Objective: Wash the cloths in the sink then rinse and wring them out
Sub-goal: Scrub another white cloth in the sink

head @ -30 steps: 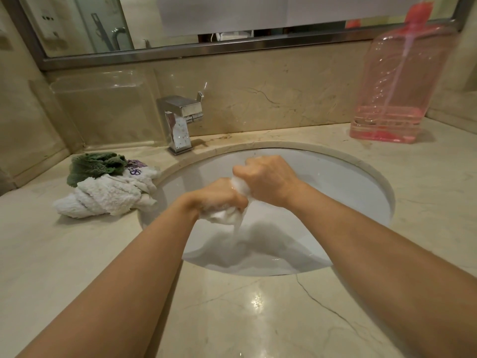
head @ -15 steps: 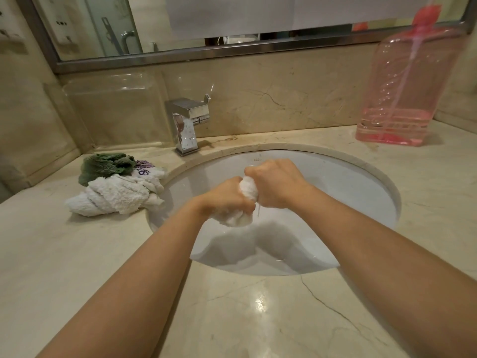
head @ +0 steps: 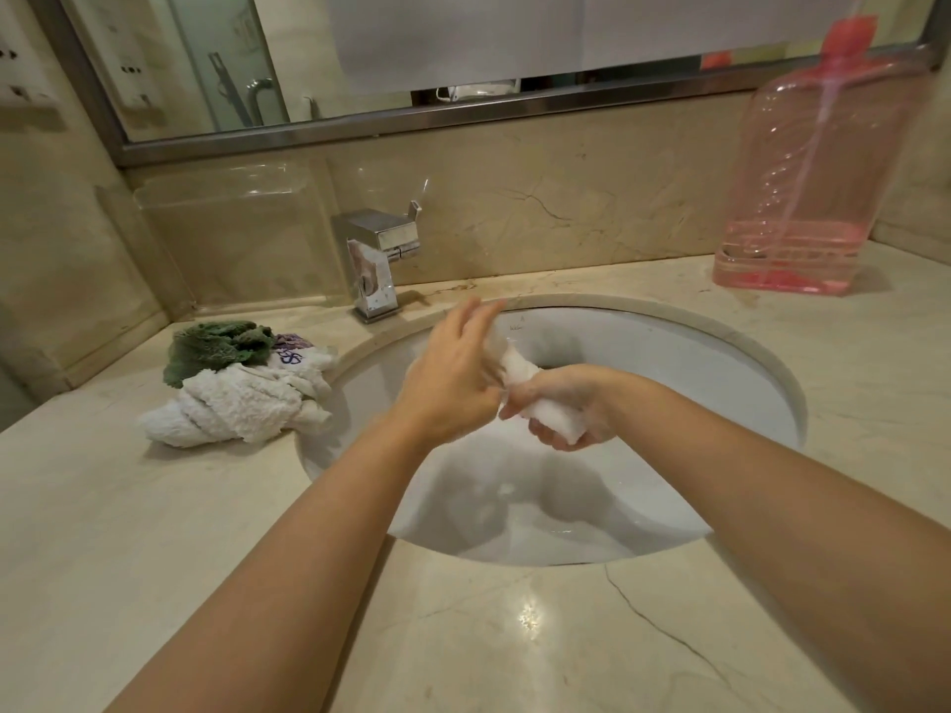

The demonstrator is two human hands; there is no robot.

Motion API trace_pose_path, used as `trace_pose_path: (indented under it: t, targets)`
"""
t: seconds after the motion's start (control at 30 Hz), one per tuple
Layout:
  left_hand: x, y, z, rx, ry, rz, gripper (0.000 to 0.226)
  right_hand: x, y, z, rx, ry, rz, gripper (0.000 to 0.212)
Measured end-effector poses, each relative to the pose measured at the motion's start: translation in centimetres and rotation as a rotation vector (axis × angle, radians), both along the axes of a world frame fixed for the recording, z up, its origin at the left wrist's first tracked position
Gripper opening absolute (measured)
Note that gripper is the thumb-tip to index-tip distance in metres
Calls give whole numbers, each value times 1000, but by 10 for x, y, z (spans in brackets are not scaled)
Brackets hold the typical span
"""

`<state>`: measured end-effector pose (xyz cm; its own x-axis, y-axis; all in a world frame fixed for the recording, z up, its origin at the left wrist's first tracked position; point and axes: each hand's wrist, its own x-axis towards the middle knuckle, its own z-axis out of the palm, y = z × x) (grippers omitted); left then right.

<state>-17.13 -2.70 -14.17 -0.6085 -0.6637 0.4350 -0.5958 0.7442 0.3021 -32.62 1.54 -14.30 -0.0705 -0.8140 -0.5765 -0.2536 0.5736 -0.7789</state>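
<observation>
Green cloth (head: 216, 347): crumpled on the marble counter (head: 128, 532) at far left, towards the wall; touching the pile beside it.
White towel (head: 231, 411): twisted and rolled, lying on the counter just left of the basin rim, its front end nearest the camera; a smaller white cloth with purple print (head: 296, 357) sits against its back edge, between it and the green one.
Tap (head: 373, 265): square chrome body, standing behind the basin's left rear edge; no water seen running.
Sink (head: 720, 383): oval white basin set under the counter; shallow water and a little foam low in the bowl.
Left hand (head: 453, 378): raised over the basin, back of hand to the camera, fingers straight and blurred, extended upward alongside the upper end of the white cloth; not curled round it.
White cloth (head: 530, 398): wet, wrung into a tight roll, held above the sink near its middle.
Right hand (head: 571, 403): palm up, fingers and thumb curled round the lower part of the roll.
Pink bottle (head: 808, 198): translucent, red pump top, on the counter at far right rear; a little pink liquid at its base.
</observation>
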Motion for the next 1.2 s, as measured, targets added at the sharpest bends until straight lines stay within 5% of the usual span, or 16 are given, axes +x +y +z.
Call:
trace_pose_path:
  t: [0.13,0.2,0.27,0.4,0.5,0.57,0.73,0.83,1.0,1.2]
  targets:
    - [2,1,-3,-219,-508,-114,114,-9,5,6,92,-267,133,17]
    - [1,-3,-3,-271,-539,-55,125,-14,7,8,111,-358,222,24]
    - [0,-3,-2,-372,-362,-78,124,-17,10,10,111,-436,304,29]
    - [0,-8,-1,-483,108,-112,81,-19,10,15,122,-612,488,58]
    - [3,-10,0,-501,185,-104,76,-20,8,18,127,-609,596,60]
    - [5,-7,0,-486,83,-110,69,-19,9,18,143,-486,589,52]
    - [-6,4,-1,-232,-512,110,44,-7,11,11,91,79,422,23]
    - [-12,6,-2,-129,-582,232,36,2,7,11,-12,341,369,20]
    - [-15,12,-7,48,-767,274,36,14,4,4,-68,697,488,52]
    - [-4,5,-11,416,-746,245,27,36,11,-6,-324,1096,509,55]
